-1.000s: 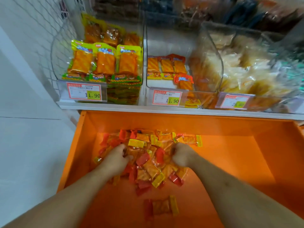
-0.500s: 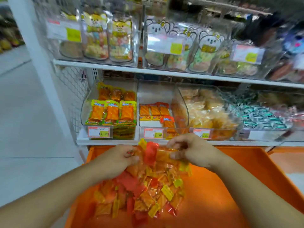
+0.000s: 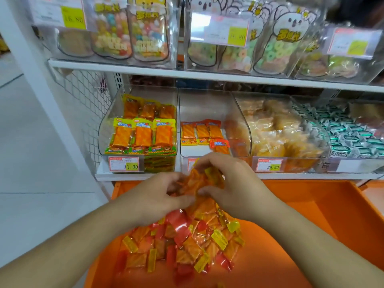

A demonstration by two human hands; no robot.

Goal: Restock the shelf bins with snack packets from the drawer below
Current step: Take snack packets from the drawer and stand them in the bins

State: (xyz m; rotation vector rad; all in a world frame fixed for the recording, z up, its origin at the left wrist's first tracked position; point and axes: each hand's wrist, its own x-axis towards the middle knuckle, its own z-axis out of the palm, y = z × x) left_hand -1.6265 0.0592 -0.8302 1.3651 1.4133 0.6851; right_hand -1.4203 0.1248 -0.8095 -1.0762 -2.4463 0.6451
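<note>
Glossy crinkled plastic snack packets [image 3: 187,244], clear smooth plastic bins [image 3: 207,104], matt orange drawer [image 3: 332,208].

A single wide-angle view looks from the person's head, facing forward and slightly down at the shelf unit, close enough that both forearms reach in from the bottom edge. The lower shelf [image 3: 207,176] crosses mid-frame, the upper shelf [image 3: 187,74] sits near the top, and the orange drawer [image 3: 311,215] fills the bottom. Straight lines bow toward the frame edges.

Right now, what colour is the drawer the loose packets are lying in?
Bright orange: the drawer shows clearly in the head view, its only view.
</note>
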